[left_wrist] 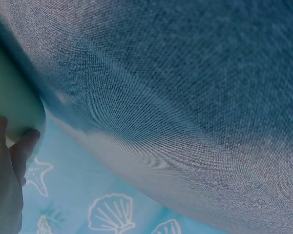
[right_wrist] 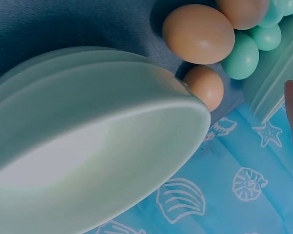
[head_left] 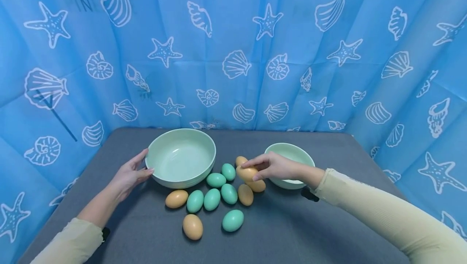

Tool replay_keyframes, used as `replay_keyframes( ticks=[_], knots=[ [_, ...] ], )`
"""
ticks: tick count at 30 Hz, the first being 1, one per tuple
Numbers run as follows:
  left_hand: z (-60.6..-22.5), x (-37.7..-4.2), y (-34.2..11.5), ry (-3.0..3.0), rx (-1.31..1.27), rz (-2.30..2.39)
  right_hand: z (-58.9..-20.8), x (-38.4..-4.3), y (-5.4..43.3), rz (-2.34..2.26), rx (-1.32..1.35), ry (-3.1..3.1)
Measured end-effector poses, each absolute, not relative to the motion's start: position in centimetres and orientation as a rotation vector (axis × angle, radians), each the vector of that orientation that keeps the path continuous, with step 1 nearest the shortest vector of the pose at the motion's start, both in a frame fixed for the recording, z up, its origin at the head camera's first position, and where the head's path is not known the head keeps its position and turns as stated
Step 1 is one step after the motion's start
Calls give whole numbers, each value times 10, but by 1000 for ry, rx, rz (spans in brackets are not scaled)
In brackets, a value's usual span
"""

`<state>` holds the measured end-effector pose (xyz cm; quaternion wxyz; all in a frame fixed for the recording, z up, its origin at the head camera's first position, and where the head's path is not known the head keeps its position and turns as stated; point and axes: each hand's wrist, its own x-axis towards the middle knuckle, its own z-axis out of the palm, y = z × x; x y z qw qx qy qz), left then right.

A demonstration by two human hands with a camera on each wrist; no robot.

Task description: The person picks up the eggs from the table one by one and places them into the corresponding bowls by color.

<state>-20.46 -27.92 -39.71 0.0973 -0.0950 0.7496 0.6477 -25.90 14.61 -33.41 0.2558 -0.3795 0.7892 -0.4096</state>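
Pinching a brown egg [head_left: 246,174] between fingers of right hand [head_left: 273,166], touching large bowl [head_left: 182,156] with parted fingers of left hand [head_left: 129,177].

1. Left bowl [head_left: 180,156] on the tabletop [head_left: 310,231], right bowl [head_left: 292,154] well apart from it, curtain [head_left: 233,33] behind both.
2. Here's my left hand [head_left: 129,177], at the left bowl's left side.
3. My right hand [head_left: 274,166] is just left of the right bowl, a held egg [head_left: 246,174] over the cluster's right end!
4. That egg cluster [head_left: 212,199] runs from before the left bowl into the gap between bowls.
5. Two stray eggs [head_left: 232,220] lie nearest me.
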Motion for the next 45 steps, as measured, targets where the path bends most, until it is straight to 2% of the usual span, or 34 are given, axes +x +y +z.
replay_keyframes(
  ticks=[8,45],
  knots=[
    [-399,-205,-278,2261,-215,1931,-330,-265,136,-1189,-1013,2102],
    [-396,-203,-278,2238,-260,1937,-323,-284,74,-1331,-983,2064]
  ],
)
